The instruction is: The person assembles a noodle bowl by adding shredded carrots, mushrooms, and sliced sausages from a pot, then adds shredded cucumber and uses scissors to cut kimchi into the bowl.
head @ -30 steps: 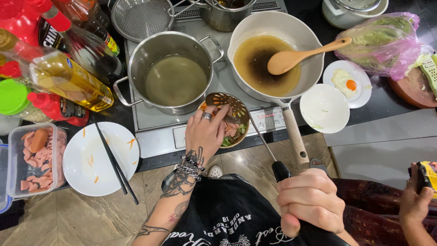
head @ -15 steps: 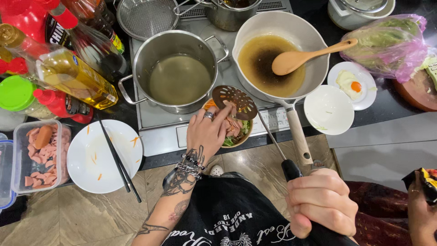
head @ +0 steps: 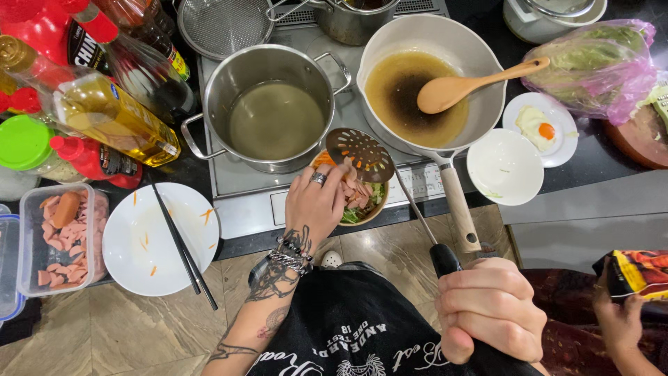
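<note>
Front edge of the worktop (head: 591,191): passable only on the right, a bare grey strip below the empty white bowl (head: 504,166).

Centre: blocked. The left hand (head: 316,205) grips the food bowl (head: 355,198), with the slotted skimmer (head: 360,154) held over it by the right hand (head: 490,306); its long handle crosses the gap beside the pan handle (head: 459,209).

Cooktop: the steel pot (head: 271,104) and white pan (head: 431,76) stand nearly touching, with no lane between them. A wooden spoon (head: 473,83) juts past the pan rim.

Left: white plate (head: 163,237) with chopsticks (head: 182,244), plastic container (head: 59,237) and a crowd of bottles (head: 111,115) fill the space.

Far right: egg saucer (head: 543,129) and bagged cabbage (head: 598,63) close off the corner.
</note>
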